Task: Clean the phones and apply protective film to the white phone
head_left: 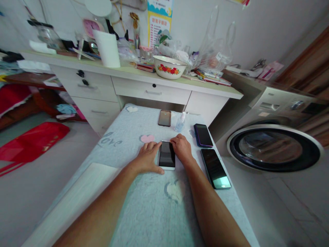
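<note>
Wall poster (159, 25) is showing a Chinese heading starting 好孩子; smaller lines underneath are blurring out. Tablecloth (144, 209) is carrying "Love" in grey script at left, plus printed hearts. Washing machine (269, 147) is showing panel markings too small to read. No brand is reading on any phone.

White-framed phone (167, 155) is lying flat, screen up and dark, mid-table between the hands. Left hand (148, 157) is spreading along its left side, fingers reaching the upper left corner, thumb lying by the lower left one; cannot tell whether it is gripping. Right hand (182, 148) is bending its fingers at the upper right corner and covering it; can't tell whether anything is being pinched there.

Clear spray bottle (180, 122) is standing just beyond the right hand. Brown phone-shaped item (165, 118) is lying left of the bottle. Purple-edged phone (204, 136) and larger dark phone (216, 168) are lying along the right edge, right of the right forearm.

Desk (151, 91) behind is holding flowered bowl (169, 70), white cylinder (106, 49), pink clock (90, 27) and plastic bags (218, 46). Red bag (33, 142) is lying on the floor at left.
</note>
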The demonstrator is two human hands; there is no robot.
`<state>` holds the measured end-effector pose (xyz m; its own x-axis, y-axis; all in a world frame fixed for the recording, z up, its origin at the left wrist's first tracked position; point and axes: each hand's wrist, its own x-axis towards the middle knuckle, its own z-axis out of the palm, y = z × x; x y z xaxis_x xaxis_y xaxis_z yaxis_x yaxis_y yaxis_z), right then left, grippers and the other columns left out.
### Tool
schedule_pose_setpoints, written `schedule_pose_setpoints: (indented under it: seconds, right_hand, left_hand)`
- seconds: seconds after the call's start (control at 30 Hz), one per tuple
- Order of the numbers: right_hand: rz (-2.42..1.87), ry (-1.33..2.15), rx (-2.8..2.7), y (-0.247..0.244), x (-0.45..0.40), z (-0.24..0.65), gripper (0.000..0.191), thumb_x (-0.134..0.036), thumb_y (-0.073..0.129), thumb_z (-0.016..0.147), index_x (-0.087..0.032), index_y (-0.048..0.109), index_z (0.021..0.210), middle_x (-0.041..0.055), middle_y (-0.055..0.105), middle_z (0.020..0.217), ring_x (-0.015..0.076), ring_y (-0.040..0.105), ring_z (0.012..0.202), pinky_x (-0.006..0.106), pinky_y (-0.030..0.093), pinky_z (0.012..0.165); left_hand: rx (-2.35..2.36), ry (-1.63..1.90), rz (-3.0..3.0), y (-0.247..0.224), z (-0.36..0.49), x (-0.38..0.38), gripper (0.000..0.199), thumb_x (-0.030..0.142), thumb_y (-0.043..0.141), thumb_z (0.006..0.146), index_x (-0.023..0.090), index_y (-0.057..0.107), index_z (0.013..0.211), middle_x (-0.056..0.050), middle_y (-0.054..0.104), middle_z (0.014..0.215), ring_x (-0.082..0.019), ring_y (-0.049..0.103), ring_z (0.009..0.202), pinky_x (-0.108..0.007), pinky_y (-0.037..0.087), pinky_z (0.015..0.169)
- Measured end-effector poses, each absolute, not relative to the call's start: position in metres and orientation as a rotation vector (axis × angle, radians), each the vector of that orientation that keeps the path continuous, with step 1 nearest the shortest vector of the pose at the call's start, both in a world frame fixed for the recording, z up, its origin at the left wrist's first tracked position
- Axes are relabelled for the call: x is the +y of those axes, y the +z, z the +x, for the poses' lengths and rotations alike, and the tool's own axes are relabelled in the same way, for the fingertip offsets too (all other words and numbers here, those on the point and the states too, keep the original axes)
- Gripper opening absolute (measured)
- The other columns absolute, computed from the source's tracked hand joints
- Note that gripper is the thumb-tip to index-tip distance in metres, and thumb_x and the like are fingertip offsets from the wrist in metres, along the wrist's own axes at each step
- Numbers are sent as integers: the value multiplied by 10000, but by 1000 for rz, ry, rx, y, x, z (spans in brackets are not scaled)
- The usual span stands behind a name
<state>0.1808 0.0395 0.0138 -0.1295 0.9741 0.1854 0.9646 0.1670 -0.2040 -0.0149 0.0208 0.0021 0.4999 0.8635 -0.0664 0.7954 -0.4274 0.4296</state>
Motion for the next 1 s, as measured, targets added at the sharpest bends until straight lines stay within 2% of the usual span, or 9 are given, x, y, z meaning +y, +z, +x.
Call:
schedule_pose_setpoints:
  seconds: [0.33,1.0]
  right_hand:
    - [-1982,64,-2097,17,38,193,280,-267,429,936,-228,704,969,65,597,982,170,530,963,237,382,771]
    - [-1902,31,-2235,19,41,160,283,-268,406,965,-237,684,1003,60,591,1007,173,495,992,240,379,787]
  left_hand:
    - [1365,214,2324,6,-14,20,1212,598,776,431,236,222,1447,-110,361,1357,-331,330,1251,-416,290,1064]
    - [1353,217,2340,9,-15,18,1177,633,757,447,230,249,1430,-119,387,1344,-344,342,1248,-439,293,1056]
